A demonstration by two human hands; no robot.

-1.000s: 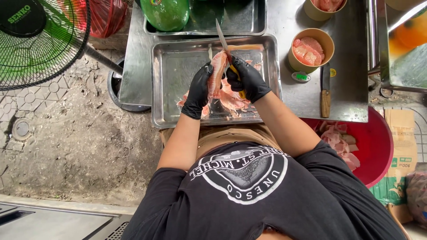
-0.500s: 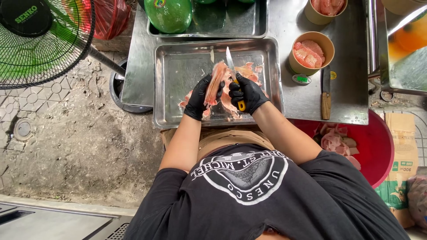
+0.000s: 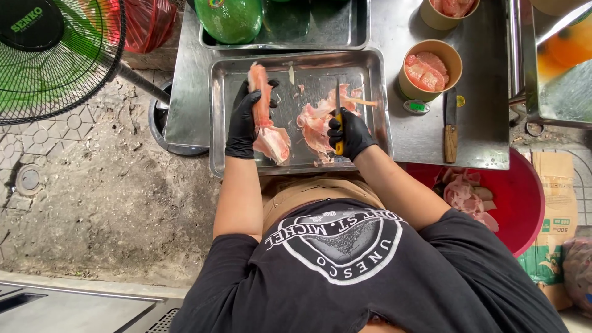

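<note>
A soft, slippery pomelo segment (image 3: pixel 261 98) was gripped lengthwise by the left hand (image 3: pixel 243 120); a yellow-handled knife (image 3: pixel 338 126) was clasped in the right hand (image 3: pixel 348 134).

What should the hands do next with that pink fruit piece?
Probably bring the left hand back toward the knife in the right hand: the segment it holds still trails loose skin, away from the blade.

My left hand (image 3: pixel 243 126) and right hand (image 3: pixel 349 134): black disposable gloves, wrist-length. Forearms bare. Black short-sleeved T-shirt, round white emblem printed on the chest. Tan garment at my waist.
</note>
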